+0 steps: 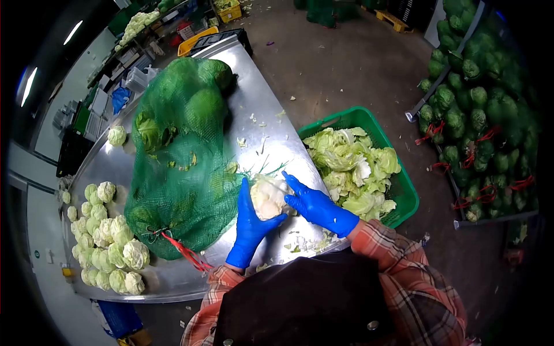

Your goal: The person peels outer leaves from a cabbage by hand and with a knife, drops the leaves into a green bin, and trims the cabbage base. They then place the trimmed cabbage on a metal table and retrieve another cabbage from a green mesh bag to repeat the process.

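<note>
A pale, trimmed cabbage point(267, 198) is held just above the steel table, in front of my body. My left hand point(251, 225), in a blue glove, cups it from the left, thumb along its lower side. My right hand point(316, 206), also gloved in blue, has its fingers against the cabbage's right side; a whitish blur there hides any small thing between them. Beside my left hand lies a green mesh bag point(190, 167) with several large cabbages in its far end. Leaf scraps point(300, 242) lie below my hands.
Several trimmed cabbages point(104, 242) sit at the table's left. A green crate point(410, 199) of loose leaves point(352, 167) stands at the right table edge. Farther right, bagged cabbages point(479, 115) fill metal-framed bins. Red cord point(187, 252) trails from the mesh bag.
</note>
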The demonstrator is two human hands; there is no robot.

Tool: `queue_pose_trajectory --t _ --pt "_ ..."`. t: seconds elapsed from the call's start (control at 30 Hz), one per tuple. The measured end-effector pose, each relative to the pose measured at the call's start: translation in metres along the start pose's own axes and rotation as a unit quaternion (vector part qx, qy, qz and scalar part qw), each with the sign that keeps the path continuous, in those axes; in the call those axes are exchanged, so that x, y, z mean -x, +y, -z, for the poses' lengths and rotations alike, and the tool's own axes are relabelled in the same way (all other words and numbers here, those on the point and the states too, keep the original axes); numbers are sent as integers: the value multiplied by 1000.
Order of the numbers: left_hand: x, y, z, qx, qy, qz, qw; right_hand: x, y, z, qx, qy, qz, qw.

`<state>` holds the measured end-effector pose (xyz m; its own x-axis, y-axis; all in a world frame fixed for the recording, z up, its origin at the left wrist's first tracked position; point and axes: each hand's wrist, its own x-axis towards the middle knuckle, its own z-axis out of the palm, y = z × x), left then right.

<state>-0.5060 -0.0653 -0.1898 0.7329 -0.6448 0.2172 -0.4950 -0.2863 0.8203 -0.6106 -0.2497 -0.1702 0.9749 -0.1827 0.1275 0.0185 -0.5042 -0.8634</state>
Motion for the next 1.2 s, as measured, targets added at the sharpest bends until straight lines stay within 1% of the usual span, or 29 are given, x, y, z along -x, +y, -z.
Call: queue_pose_trajectory --t 0.03,0.17,0.27,0.3,0.37,0.43,0.47,0.5,0.53,0.57,0.6,0.63,0.67,0.73,0.77,0.8,0.83,0.87,0.9,0.93,0.97,1.0,1.03,1.07,1.13,1.17,1.2 --pt "-5 0 0 12 -4 15 1000 4 4 -1 36 8 25 999" --pt "-13 15 1 -64 -6 29 997 5 -18 11 89 -33 -18 995" --pt "-16 18 -2 -98 -15 24 995 -7 -33 19 114 -86 -129 981" --pt "-18 26 -1 -57 -18 51 997 -7 -32 17 113 -70 -127 983" --pt "-16 24 -5 -78 -8 56 995 -9 -26 14 114 -37 -122 985" --pt "-13 26 -5 -91 -7 52 994 -14 -7 18 -10 35 -77 996" --pt "-10 28 -3 -94 -11 45 994 -18 8 19 -73 70 -54 993" --pt "-5 23 -3 -85 -1 42 996 -30 4 29 -28 130 -51 990" --pt "-2 15 -3 -41 5 43 998 -23 -5 48 -140 40 -282 948" --pt "2 3 -3 3 12 44 999 -19 12 50 -181 44 -309 933" --pt "6 -7 -3 48 19 46 998 -15 37 48 -220 48 -334 915" --pt "10 -15 1 95 16 40 995 -10 52 42 -200 69 -288 934" --pt "14 -28 4 140 26 31 989 -5 53 42 -241 82 -314 915" --pt "23 -25 16 265 39 107 957 3 56 43 -319 105 -362 870" --pt "24 -13 22 254 61 111 959 7 59 42 -310 97 -356 876" --pt "28 -35 23 288 60 113 949 9 58 43 -301 102 -355 879" --pt "41 -51 24 402 75 189 893 12 55 46 -291 107 -355 882" --pt "47 -46 26 508 90 261 816 14 55 50 -279 110 -354 886" --pt "51 -43 28 570 112 265 769 16 62 57 -359 158 -359 847" --pt "51 -39 35 541 98 271 790 20 65 67 -363 192 -382 828" --pt "48 -22 46 510 84 278 809 24 71 72 -206 250 -326 888" --pt "45 -14 54 480 71 287 826 26 73 72 -111 261 -266 921" --pt "38 -25 62 356 26 247 901 28 74 71 -7 280 -209 937" --pt "25 25 66 307 36 269 912 30 69 67 27 262 -157 952" --pt "17 8 44 140 61 234 960 30 53 40 29 190 -66 979" --pt "14 -5 31 100 98 167 976 30 52 16 33 155 -3 987" --pt "12 -17 21 14 111 79 991 31 49 -6 52 127 37 990"
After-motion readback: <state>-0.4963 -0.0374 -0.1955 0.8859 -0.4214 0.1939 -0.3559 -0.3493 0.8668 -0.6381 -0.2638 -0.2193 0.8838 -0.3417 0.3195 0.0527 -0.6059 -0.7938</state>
